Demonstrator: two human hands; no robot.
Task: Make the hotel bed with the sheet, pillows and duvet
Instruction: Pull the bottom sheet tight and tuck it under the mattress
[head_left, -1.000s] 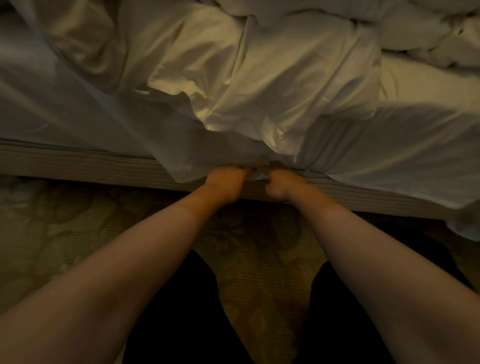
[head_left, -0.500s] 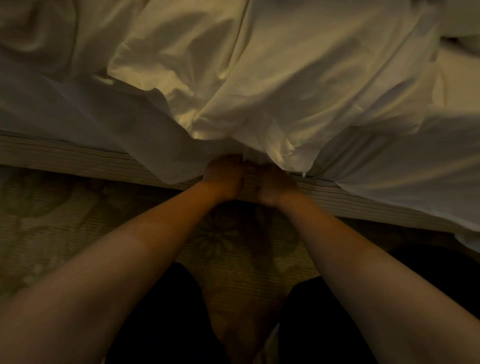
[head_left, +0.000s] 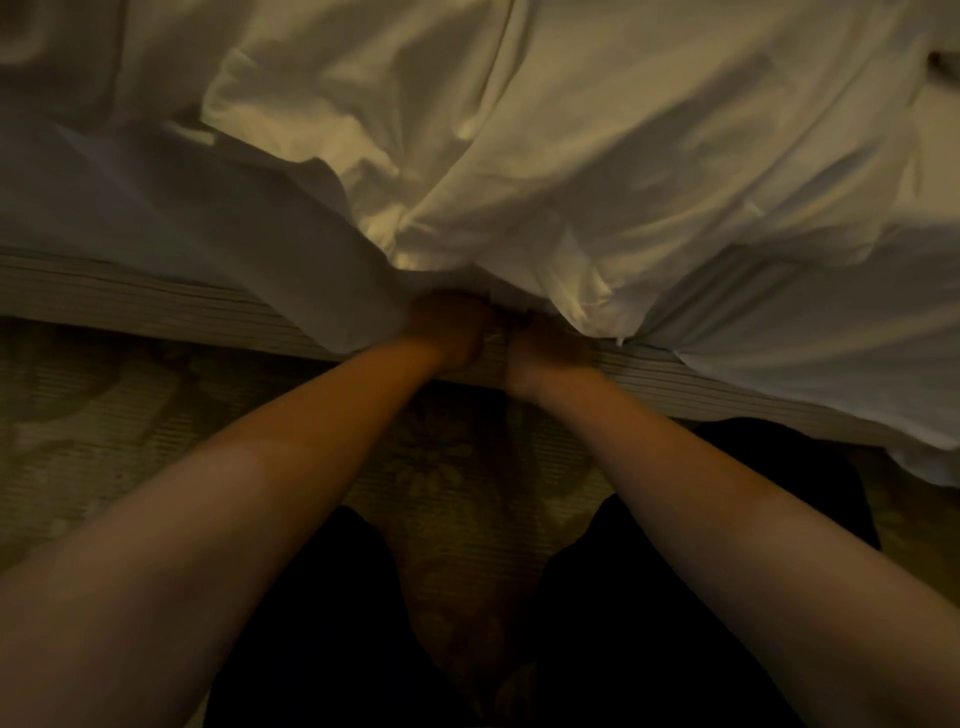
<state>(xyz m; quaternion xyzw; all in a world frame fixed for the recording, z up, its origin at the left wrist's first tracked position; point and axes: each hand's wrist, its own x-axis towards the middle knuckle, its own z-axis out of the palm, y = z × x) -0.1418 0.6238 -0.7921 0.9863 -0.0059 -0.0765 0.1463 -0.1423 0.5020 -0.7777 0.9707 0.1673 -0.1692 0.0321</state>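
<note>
A white sheet (head_left: 249, 228) hangs over the side of the bed, and a crumpled white duvet (head_left: 597, 130) is piled on top of it. My left hand (head_left: 447, 330) and my right hand (head_left: 545, 345) sit close together at the sheet's lower edge, against the bed's side. Both look curled like fists around the fabric's hem, with the fingertips hidden under the cloth. No pillow is in view.
The bed's striped base (head_left: 130, 296) runs across the view below the sheet. A patterned carpet (head_left: 104, 441) lies in front of it. My legs in dark trousers (head_left: 311, 623) are close to the bed.
Both hands have moved closer together at the sheet's edge. The view has shifted nearer to the bed, and the duvet now fills more of the top.
</note>
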